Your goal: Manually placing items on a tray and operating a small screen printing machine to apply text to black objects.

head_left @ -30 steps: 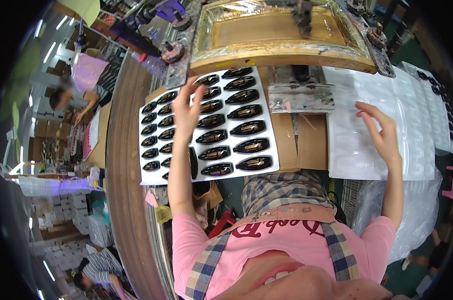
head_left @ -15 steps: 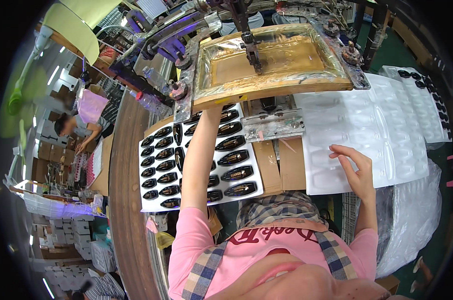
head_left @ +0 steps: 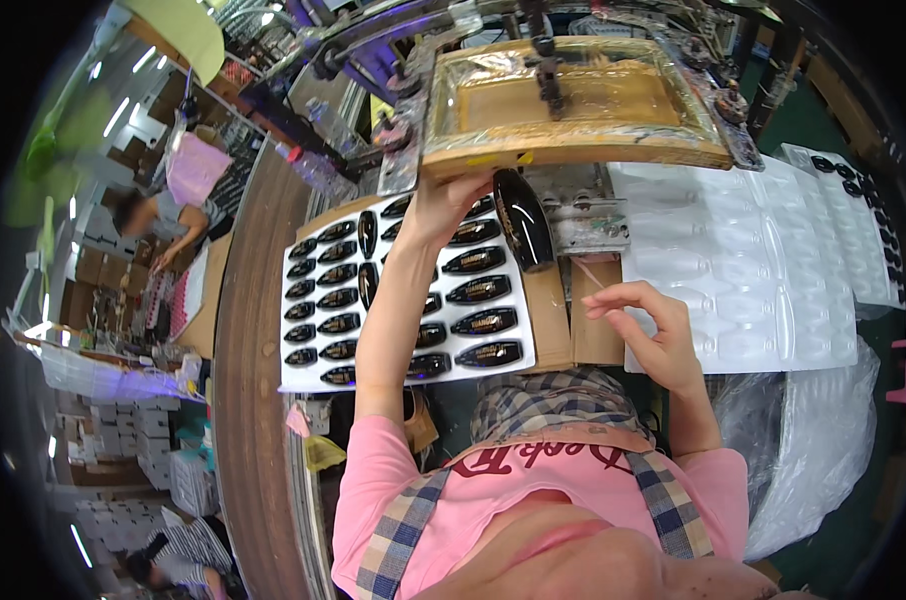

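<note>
My left hand (head_left: 455,203) reaches under the front edge of a wooden-framed printing screen (head_left: 573,150). Its fingers are closed on one end of a glossy black bottle-shaped piece (head_left: 525,222), which hangs tilted beside a metal jig (head_left: 590,225). The screen frame partly covers those fingertips. My right hand (head_left: 653,328) hovers over cardboard near the white moulded sheets, empty, with thumb and fingers apart. Under my left forearm lies a white tray (head_left: 303,375) filled with rows of similar black pieces (head_left: 485,321) that carry gold print.
Stacked white moulded plastic sheets (head_left: 743,270) lie to the right, with small black pieces (head_left: 853,185) beyond. Clear plastic wrap (head_left: 823,440) hangs below them. A brown wooden bench (head_left: 248,350) runs along the left. Plastic bottles (head_left: 318,170) stand behind the tray. Another person (head_left: 168,225) works at far left.
My left hand now shows the black piece, drawn out from under the screen toward me. My right hand has shifted left and slightly lower. The view has shifted a little.
</note>
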{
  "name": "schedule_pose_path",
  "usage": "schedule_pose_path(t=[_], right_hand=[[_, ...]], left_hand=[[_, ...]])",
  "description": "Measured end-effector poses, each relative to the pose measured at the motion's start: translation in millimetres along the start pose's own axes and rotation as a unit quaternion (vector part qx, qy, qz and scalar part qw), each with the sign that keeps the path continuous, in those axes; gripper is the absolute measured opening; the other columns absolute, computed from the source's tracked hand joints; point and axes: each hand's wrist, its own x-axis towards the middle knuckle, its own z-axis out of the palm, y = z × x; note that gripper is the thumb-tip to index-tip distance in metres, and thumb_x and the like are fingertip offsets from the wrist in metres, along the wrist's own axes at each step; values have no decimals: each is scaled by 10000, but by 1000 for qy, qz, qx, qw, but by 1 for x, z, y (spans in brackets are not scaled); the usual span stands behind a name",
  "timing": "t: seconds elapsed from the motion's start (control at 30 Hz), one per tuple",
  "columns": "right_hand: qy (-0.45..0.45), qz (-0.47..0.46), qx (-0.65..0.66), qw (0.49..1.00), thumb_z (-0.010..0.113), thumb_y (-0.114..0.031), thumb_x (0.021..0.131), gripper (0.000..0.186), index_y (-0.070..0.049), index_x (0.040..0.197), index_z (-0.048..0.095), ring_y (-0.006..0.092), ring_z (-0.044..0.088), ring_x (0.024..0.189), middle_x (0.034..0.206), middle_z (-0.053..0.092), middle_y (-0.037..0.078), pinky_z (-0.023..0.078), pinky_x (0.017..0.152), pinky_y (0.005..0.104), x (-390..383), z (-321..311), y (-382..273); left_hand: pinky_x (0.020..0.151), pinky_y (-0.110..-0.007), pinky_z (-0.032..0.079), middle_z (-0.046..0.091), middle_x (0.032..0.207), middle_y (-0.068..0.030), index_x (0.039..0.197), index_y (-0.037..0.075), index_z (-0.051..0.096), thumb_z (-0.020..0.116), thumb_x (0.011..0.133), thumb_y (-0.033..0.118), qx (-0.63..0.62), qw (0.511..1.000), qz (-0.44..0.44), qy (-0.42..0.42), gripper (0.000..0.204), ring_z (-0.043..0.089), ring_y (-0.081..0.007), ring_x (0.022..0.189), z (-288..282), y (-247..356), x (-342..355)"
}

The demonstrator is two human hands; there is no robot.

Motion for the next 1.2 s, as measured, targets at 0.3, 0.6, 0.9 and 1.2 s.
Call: schedule_pose_path(t=[0.3,0.6,0.9,1.2], right_hand=[[-104,-63,-62,991,616,-55,724,76,8,738,576,190,563,584,673,589,88,413,521,260,12,40,-5],[-133,-16,-35,990,602,-62,749,73,3,726,577,141,575,571,647,599,71,421,521,231,18,67,0],[-173,6,-33,984,561,-63,783,79,6,747,573,140,596,582,649,606,74,441,529,228,23,99,7],[-208,7,-22,978,544,-53,794,87,20,753,569,135,598,581,643,606,71,455,532,221,29,124,14]], left_hand=[[749,-218,420,600,819,-38,882,-12,591,562,819,92,2,999,26,23,125,535,-80,777,3,33,-82],[712,-198,407,574,828,-23,880,-20,572,550,826,60,-8,984,132,120,99,511,-66,766,-18,24,-130],[717,-208,405,569,835,-53,878,-31,561,547,825,64,25,970,146,191,110,523,-94,779,-41,27,-166],[679,-179,395,557,818,-29,874,-35,550,556,811,17,20,960,156,230,82,492,-55,739,-59,22,-189]])
